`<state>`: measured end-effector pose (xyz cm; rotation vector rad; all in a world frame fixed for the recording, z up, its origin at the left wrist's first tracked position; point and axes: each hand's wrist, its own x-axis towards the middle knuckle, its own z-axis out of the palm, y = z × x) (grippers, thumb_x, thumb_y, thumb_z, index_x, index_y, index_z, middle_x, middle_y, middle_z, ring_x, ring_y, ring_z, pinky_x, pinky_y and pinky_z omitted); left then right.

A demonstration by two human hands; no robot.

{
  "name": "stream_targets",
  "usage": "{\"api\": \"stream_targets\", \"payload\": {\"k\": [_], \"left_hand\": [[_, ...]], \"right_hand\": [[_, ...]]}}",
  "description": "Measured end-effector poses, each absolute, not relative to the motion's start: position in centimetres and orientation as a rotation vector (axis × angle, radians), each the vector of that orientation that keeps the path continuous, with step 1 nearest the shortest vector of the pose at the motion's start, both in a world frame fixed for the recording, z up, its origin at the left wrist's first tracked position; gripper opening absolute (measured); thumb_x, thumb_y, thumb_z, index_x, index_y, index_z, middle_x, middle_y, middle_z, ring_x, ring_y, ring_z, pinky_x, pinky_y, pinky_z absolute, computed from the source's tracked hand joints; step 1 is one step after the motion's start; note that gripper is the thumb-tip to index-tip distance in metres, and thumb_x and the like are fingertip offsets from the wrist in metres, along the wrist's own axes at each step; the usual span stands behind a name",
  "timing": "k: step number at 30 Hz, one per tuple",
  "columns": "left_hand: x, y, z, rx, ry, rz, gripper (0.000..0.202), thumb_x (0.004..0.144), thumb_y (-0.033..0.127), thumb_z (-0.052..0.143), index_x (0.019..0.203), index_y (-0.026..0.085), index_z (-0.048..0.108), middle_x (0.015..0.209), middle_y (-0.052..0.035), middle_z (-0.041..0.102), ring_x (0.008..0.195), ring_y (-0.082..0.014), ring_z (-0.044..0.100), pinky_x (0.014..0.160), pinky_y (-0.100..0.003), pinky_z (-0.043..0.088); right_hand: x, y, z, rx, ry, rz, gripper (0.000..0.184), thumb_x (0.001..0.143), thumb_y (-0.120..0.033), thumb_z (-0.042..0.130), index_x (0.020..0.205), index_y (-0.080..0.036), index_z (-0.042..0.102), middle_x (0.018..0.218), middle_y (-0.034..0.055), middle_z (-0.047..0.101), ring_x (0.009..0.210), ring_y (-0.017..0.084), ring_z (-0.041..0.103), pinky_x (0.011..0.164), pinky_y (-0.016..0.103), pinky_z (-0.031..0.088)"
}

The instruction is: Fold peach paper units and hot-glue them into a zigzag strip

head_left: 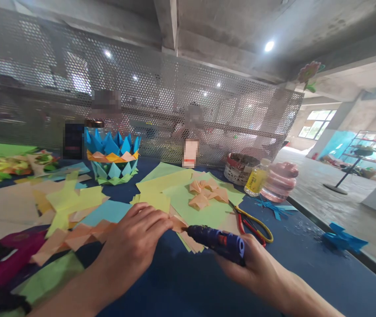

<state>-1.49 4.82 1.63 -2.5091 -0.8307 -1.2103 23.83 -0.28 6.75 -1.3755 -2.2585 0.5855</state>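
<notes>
My left hand (133, 244) is closed on a zigzag strip of folded peach paper (87, 235); the strip runs out to the left beneath my wrist. A peach folded piece (178, 223) sticks out past my fingertips. My right hand (254, 262) grips a dark blue glue gun (212, 237), its nozzle at that piece; I cannot tell whether they touch. Several loose peach folded pieces (204, 189) lie on green paper sheets (188, 207) beyond my hands. A round paper basket (113, 160) in blue, orange and green stands at the back left.
Red-and-yellow-handled scissors (254, 226) lie right of the sheets. A yellow-labelled bottle (256, 178), a pink bottle (279, 180) and a round container (239, 167) stand at the back right. Blue paper pieces (344, 237) sit near the table's right edge. A perforated metal screen (208, 114) rises behind.
</notes>
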Motion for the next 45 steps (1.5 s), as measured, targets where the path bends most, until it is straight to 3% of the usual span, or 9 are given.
{"api": "stream_targets", "payload": {"k": [7,17,21,25,28,31,36,42,45], "left_hand": [[-1.6,5.0,1.9,-2.483,-0.774,-1.212,0.03,0.088,-0.007,0.041,0.098,0.014,0.059,0.09,-0.0045,0.065,0.087,-0.0194,0.057,0.086,-0.038,0.037],[-2.0,5.3,1.9,-2.398,-0.84,-1.213,0.028,0.091,-0.005,0.043,0.103,0.016,0.058,0.092,-0.0037,0.066,0.088,-0.0192,0.059,0.088,-0.04,0.038],[-2.2,5.3,1.8,-2.38,-0.853,-1.203,0.027,0.091,-0.004,0.045,0.103,0.017,0.057,0.092,-0.0034,0.066,0.088,-0.019,0.06,0.088,-0.041,0.038],[-2.2,5.4,1.8,-2.382,-0.851,-1.184,0.026,0.092,-0.003,0.044,0.102,0.016,0.058,0.092,-0.004,0.066,0.089,-0.0199,0.06,0.088,-0.042,0.038],[-2.1,5.3,1.8,-2.395,-0.881,-1.199,0.026,0.093,-0.002,0.044,0.103,0.017,0.058,0.092,-0.0035,0.066,0.089,-0.0196,0.06,0.088,-0.042,0.039],[-2.1,5.3,1.9,-2.402,-0.893,-1.202,0.026,0.093,-0.002,0.045,0.103,0.017,0.059,0.092,-0.0029,0.067,0.089,-0.0191,0.06,0.088,-0.042,0.039],[-2.0,5.2,1.9,-2.413,-0.89,-1.201,0.027,0.093,-0.002,0.044,0.106,0.018,0.058,0.093,-0.0028,0.066,0.089,-0.0188,0.06,0.088,-0.042,0.039],[-1.9,5.3,1.7,-2.408,-0.901,-1.225,0.027,0.093,-0.001,0.046,0.105,0.019,0.058,0.092,-0.0018,0.067,0.088,-0.0194,0.06,0.087,-0.041,0.04],[-1.9,5.4,1.7,-2.416,-0.896,-1.229,0.025,0.093,0.0,0.046,0.103,0.018,0.059,0.092,-0.0024,0.067,0.088,-0.02,0.06,0.087,-0.041,0.039]], "right_hand": [[23.9,-0.2,6.8,-1.399,-2.292,0.566,0.009,0.082,-0.018,0.051,0.074,-0.019,0.054,0.06,-0.0055,0.043,0.052,0.01,0.037,0.047,0.022,0.034],[24.3,0.1,6.2,-1.44,-2.278,0.504,0.019,0.084,-0.023,0.05,0.068,-0.021,0.041,0.057,-0.0067,0.039,0.049,0.009,0.032,0.044,0.022,0.029],[24.6,0.3,5.9,-1.445,-2.299,0.373,0.016,0.086,-0.025,0.048,0.07,-0.021,0.044,0.059,-0.0053,0.044,0.051,0.01,0.038,0.049,0.023,0.032],[24.7,0.1,6.0,-1.297,-2.453,0.315,0.009,0.077,-0.021,0.06,0.077,-0.02,0.051,0.071,-0.001,0.056,0.06,0.012,0.048,0.057,0.024,0.037],[24.3,0.0,5.9,-1.28,-2.599,0.409,0.027,0.063,-0.017,0.074,0.078,-0.019,0.052,0.079,-0.0011,0.059,0.067,0.013,0.051,0.059,0.023,0.036],[24.0,0.1,5.7,-1.238,-2.697,0.468,0.034,0.056,-0.012,0.078,0.076,-0.019,0.051,0.081,-0.0029,0.058,0.072,0.012,0.052,0.06,0.022,0.035],[23.9,0.4,5.6,-1.149,-2.761,0.499,0.032,0.059,-0.012,0.076,0.084,-0.018,0.058,0.087,-0.0014,0.06,0.086,0.015,0.055,0.067,0.021,0.04],[24.3,0.5,6.4,-1.054,-2.768,0.677,0.038,0.057,-0.019,0.083,0.092,-0.019,0.066,0.109,0.0016,0.062,0.1,0.018,0.058,0.08,0.022,0.046],[24.6,0.7,7.3,-1.022,-2.666,0.758,0.037,0.069,-0.028,0.08,0.103,-0.02,0.068,0.113,0.0047,0.062,0.104,0.018,0.059,0.089,0.025,0.046]]}}
